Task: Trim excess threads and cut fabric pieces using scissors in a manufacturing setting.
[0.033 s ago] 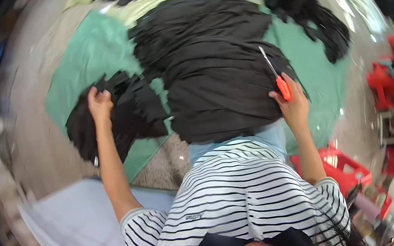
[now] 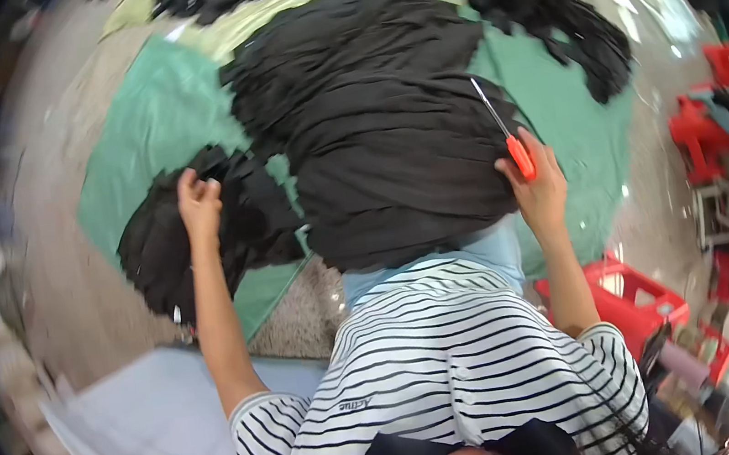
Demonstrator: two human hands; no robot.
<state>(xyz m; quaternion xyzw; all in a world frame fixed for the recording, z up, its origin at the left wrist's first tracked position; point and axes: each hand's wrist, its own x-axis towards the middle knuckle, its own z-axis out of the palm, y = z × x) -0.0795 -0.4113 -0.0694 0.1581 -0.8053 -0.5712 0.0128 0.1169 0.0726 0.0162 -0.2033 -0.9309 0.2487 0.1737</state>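
A heap of black cloth [image 2: 391, 150] spreads in front of me and over my lap. My right hand [image 2: 539, 191] rests at its right edge, closed round a tool with a red handle [image 2: 520, 157] and a long thin metal shaft, much like a screwdriver. The shaft points away from me across the cloth. On the left, my left hand [image 2: 201, 212] is over a smaller pile of black cloth pieces [image 2: 160, 245]. Its fingers are loosely bent, with thumb and forefinger apart, and I see nothing held between them.
Green sheeting [image 2: 155, 108] lies under the piles. A pale blue-white panel [image 2: 160, 420] is at my lower left. A red plastic crate [image 2: 637, 302] stands by my right elbow, red stools [image 2: 701, 137] farther right. At the upper right another person handles black cloth [image 2: 583, 33].
My left hand has shifted slightly right and turned a little over the small pile. My right hand keeps the red-handled tool in about the same place. The whole view has moved slightly.
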